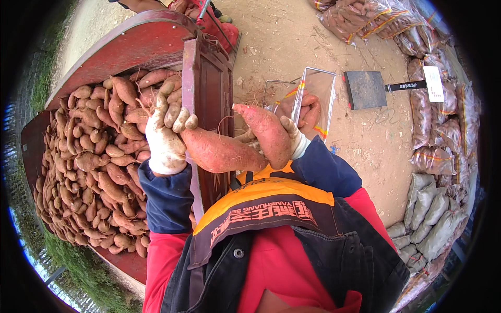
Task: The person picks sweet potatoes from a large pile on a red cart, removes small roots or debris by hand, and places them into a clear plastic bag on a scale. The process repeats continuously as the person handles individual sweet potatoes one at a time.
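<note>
My left hand, in a soiled white knit glove, is curled at the left end of a large reddish sweet potato, which lies slanted in front of my chest. Gripped in my gloved right hand is a second big sweet potato, tilted with its tapered tip up and left. Its lower end overlaps the first one. Some right fingers show in the gap between the two roots; the rest are hidden. Left of my hands, a heap of sweet potatoes fills a red metal truck bed.
The bed's side panel stands close to my left hand. Beyond my right hand, a clear plastic bag holds sweet potatoes. A platform scale sits on the dirt ground. Filled bags and grey sacks line the right. Part of another person shows at top.
</note>
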### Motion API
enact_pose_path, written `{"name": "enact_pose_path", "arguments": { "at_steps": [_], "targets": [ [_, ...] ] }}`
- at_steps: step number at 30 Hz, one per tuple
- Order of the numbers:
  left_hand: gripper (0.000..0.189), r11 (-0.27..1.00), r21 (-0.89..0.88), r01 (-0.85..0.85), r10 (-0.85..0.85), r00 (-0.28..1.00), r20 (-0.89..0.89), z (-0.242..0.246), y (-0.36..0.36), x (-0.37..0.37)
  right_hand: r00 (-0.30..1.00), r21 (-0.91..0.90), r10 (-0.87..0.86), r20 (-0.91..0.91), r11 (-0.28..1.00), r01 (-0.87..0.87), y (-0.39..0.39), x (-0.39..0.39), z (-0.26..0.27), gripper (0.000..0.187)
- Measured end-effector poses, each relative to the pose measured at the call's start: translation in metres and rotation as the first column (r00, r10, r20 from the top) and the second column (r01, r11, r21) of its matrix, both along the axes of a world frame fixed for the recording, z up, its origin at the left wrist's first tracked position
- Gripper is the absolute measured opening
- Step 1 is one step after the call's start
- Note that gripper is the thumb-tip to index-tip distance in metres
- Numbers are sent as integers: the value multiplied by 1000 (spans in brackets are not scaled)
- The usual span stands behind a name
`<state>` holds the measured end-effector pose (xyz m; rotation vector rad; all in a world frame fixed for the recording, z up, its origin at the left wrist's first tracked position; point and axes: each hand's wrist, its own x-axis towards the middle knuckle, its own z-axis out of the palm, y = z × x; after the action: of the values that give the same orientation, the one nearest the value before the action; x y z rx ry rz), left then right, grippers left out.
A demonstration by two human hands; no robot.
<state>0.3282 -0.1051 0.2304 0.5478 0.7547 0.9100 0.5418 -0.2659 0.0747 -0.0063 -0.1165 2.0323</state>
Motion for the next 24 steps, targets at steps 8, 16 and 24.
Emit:
{"name": "enact_pose_path", "arguments": {
  "at_steps": [8, 16, 24],
  "targets": [
    [34, 964, 262, 41, -4, 990, -139, -6, -34, 67, 753, -575, -108, 649, 579, 578, -80, 116, -124, 73],
    [29, 999, -45, 7, -12, 994, -112, -70, -71, 150, 763, 212, -154, 627, 977, 23, -56, 101, -30, 101],
    [50, -74, -82, 994, 518, -32, -854, -146, -61, 147, 786, -279, 202, 584, 959, -39, -78, 93, -14, 72]
  ]
}}
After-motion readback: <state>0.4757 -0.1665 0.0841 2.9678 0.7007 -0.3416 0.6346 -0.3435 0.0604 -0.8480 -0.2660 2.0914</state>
